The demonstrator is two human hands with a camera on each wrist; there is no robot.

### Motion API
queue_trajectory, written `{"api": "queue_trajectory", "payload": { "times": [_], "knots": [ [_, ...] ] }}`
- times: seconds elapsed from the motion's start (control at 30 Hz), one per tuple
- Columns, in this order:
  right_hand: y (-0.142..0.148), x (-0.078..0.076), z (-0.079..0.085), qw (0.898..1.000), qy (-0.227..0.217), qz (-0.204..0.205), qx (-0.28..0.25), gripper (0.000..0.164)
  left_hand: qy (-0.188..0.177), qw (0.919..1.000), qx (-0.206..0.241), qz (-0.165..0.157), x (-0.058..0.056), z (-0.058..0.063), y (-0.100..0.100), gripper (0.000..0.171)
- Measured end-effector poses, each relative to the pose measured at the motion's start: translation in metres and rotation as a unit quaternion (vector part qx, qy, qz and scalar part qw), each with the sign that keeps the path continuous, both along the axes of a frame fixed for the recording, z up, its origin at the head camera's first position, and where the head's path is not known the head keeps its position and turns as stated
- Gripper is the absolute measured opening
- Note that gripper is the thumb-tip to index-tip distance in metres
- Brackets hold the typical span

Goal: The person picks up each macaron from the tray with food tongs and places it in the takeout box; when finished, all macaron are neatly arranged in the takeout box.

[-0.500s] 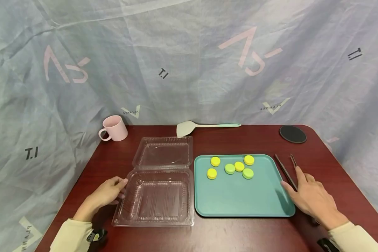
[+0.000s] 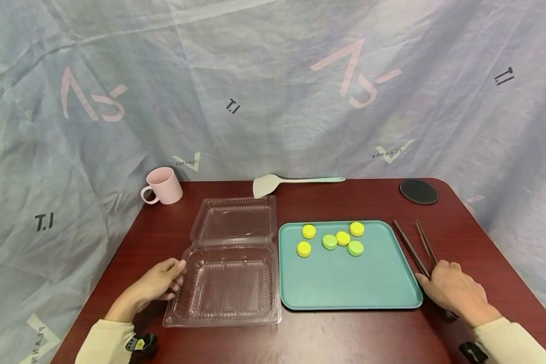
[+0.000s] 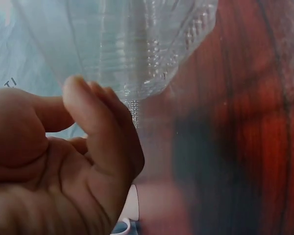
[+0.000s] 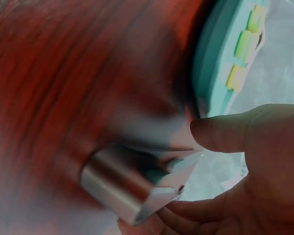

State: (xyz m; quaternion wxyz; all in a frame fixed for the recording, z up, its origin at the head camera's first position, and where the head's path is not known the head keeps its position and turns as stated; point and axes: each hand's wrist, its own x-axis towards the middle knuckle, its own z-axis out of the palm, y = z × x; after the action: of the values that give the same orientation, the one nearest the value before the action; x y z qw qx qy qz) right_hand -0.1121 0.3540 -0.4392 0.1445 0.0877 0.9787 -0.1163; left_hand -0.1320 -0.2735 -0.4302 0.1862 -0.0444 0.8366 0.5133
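Observation:
My left hand (image 2: 156, 280) is at the left rim of a clear plastic clamshell container (image 2: 234, 288), pinching its edge between thumb and curled fingers. The container lies with its lid laid back behind the base; its rim meets the fingertips in the left wrist view. On the right, my right hand (image 2: 454, 289) grips metal tongs (image 2: 411, 250), thumb on one side and fingers curled at the other. Their bent metal end (image 4: 120, 183) shows in the right wrist view. The two tong arms point away from me, spread apart, beside a teal tray (image 2: 350, 288).
Several yellow and green macarons (image 2: 329, 242) sit on the tray's far half. A pink mug (image 2: 165, 186) stands at the back left. Along the back edge lie a pale spatula (image 2: 266, 186) and a round black coaster (image 2: 419, 191). A grey curtain (image 2: 273, 101) hangs behind the table.
My right hand's index finger, stretched along the tongs before, is now drawn back and curled with the others around them. The left hand stays at the container rim.

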Motion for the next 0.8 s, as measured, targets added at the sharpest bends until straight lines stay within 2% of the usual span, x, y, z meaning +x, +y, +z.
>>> {"api": "queue_trajectory", "payload": {
  "times": [0.23,0.6,0.8],
  "knots": [
    [0.010,-0.001,-0.007,1.000,-0.001,0.002,-0.007,0.073,0.002,0.9998,0.018,-0.009,0.003,0.004,0.000,0.022],
    [0.020,-0.004,-0.013,0.999,0.000,-0.018,-0.028,0.063,0.004,0.9989,0.044,-0.015,0.004,0.001,-0.001,0.019],
    [0.024,-0.005,-0.013,0.999,0.032,-0.019,-0.035,0.064,0.017,0.9994,0.029,-0.007,0.003,0.000,-0.001,0.019]
  ]
}}
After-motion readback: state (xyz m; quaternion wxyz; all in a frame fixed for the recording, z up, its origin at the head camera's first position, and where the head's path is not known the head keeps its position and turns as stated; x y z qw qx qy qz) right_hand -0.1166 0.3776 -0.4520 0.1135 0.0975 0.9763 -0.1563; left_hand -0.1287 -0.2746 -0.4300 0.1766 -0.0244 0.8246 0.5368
